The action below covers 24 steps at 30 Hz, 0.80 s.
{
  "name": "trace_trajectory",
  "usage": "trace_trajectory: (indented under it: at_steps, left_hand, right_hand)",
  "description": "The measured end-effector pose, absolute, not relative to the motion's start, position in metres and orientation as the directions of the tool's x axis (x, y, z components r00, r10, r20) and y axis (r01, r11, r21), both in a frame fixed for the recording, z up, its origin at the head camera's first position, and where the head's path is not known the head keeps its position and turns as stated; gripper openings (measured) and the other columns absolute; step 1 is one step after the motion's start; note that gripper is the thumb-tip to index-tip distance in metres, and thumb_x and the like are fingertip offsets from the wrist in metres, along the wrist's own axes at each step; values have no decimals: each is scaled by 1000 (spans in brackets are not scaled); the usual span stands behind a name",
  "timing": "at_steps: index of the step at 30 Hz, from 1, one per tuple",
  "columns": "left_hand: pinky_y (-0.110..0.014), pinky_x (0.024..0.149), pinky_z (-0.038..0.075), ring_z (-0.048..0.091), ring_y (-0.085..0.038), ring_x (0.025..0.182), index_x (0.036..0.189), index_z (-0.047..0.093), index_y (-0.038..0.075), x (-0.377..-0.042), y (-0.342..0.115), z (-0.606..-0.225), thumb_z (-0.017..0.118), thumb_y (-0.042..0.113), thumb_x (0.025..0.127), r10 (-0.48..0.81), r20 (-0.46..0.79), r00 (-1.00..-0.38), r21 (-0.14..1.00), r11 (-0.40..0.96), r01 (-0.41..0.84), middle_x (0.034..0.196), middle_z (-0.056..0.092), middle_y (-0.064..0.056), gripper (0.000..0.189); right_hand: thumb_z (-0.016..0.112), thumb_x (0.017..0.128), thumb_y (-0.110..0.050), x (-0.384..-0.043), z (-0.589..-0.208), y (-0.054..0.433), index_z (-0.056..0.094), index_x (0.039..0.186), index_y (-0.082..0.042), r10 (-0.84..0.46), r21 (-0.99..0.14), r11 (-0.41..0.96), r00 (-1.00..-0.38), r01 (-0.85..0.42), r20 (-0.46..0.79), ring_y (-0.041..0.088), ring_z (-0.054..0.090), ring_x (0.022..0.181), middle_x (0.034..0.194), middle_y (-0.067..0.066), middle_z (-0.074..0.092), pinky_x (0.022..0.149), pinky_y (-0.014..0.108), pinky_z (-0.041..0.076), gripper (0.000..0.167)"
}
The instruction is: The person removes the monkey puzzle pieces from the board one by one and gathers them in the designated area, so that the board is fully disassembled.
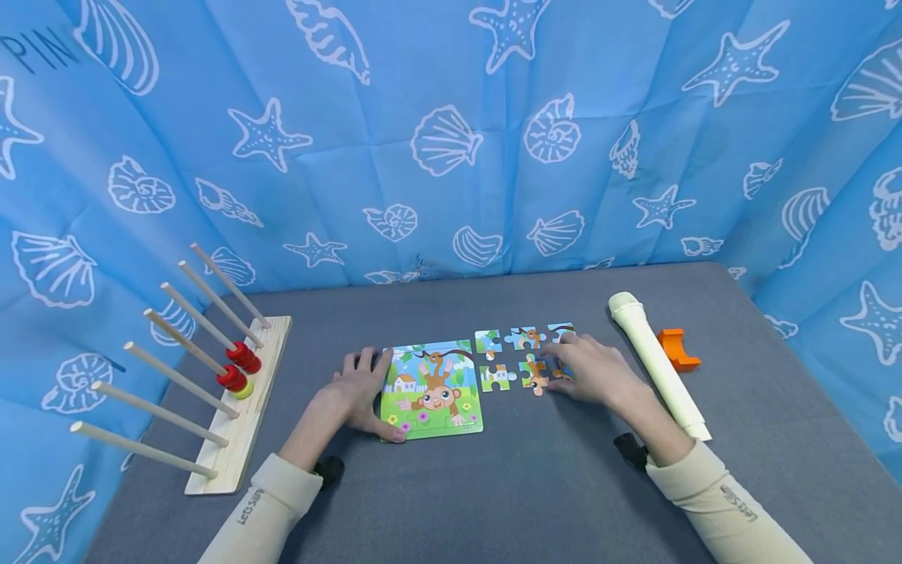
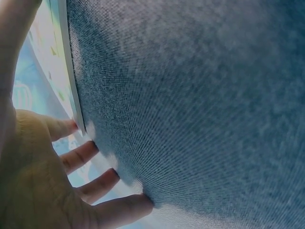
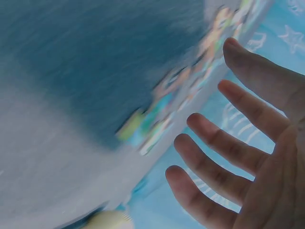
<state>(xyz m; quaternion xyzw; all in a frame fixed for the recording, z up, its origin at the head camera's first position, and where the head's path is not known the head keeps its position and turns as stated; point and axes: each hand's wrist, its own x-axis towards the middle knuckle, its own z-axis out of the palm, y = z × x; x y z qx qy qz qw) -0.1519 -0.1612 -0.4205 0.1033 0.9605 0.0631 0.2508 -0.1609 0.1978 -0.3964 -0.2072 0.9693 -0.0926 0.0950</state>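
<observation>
A square monkey jigsaw puzzle (image 1: pixel 438 392) lies flat on the grey table, its picture facing up. My left hand (image 1: pixel 357 392) spans its left side, with the thumb at the near left corner and a finger by the far corner. In the left wrist view the other fingers (image 2: pixel 100 186) spread over the cloth, beyond the board's edge. Right of the board lie several loose puzzle pieces (image 1: pixel 498 377) in two rows. My right hand (image 1: pixel 595 370) is over the rightmost pieces, partly covering them; in the right wrist view its fingers (image 3: pixel 228 148) are spread, holding nothing.
On the left stands a wooden peg rack (image 1: pixel 236 439) with several upright rods and red and yellow beads (image 1: pixel 243 357). A pale microphone-shaped toy (image 1: pixel 658 360) and an orange curved block (image 1: pixel 678 350) lie at the right. A blue shell-print curtain (image 1: pixel 395 180) hangs behind the table.
</observation>
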Motion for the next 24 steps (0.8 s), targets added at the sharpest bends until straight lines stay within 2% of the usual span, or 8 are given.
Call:
trace_trajectory:
  at_steps: [4, 7, 12, 18, 24]
  left_hand:
    - [-68, 116, 34, 23, -51, 148, 164, 15, 6, -151, -161, -420, 89, 66, 64, 231, -466, -854, 173, 970, 168, 164, 19, -25, 138]
    - [-67, 116, 33, 22, -50, 149, 164, 14, 7, -151, -161, -420, 88, 68, 64, 226, -466, -855, 163, 972, 168, 165, 19, -24, 139]
    - [-67, 116, 34, 22, -51, 149, 165, 14, 7, -151, -161, -422, 87, 70, 63, 226, -456, -861, 154, 973, 174, 164, 19, -24, 140]
    - [-67, 116, 34, 23, -50, 149, 165, 14, 8, -151, -160, -424, 87, 70, 63, 225, -457, -861, 148, 973, 176, 164, 20, -24, 140]
    - [-67, 116, 34, 23, -50, 149, 164, 14, 7, -152, -160, -422, 87, 71, 63, 221, -465, -857, 143, 974, 173, 164, 20, -24, 139]
  right_hand:
    - [81, 89, -26, -159, -391, 182, 67, 134, -12, -455, -248, 876, -880, -413, -139, 33, 65, 105, 128, 19, 65, 77, 57, 58, 49]
    - [82, 88, -24, -158, -388, 168, 68, 133, -11, -484, -262, 858, -867, -442, -120, 29, 64, 99, 122, 17, 66, 74, 50, 58, 50]
    - [83, 87, -26, -155, -383, 141, 69, 131, -14, -517, -253, 838, -852, -484, -85, 30, 66, 102, 119, 13, 68, 78, 49, 57, 48]
    - [83, 87, -27, -151, -378, 107, 69, 132, -16, -560, -325, 797, -825, -509, -82, 22, 62, 87, 113, 10, 68, 62, 37, 52, 48]
    - [81, 89, -28, -147, -378, 76, 69, 132, -16, -598, -398, 756, -795, -520, -99, 24, 63, 88, 116, 9, 67, 63, 39, 53, 45]
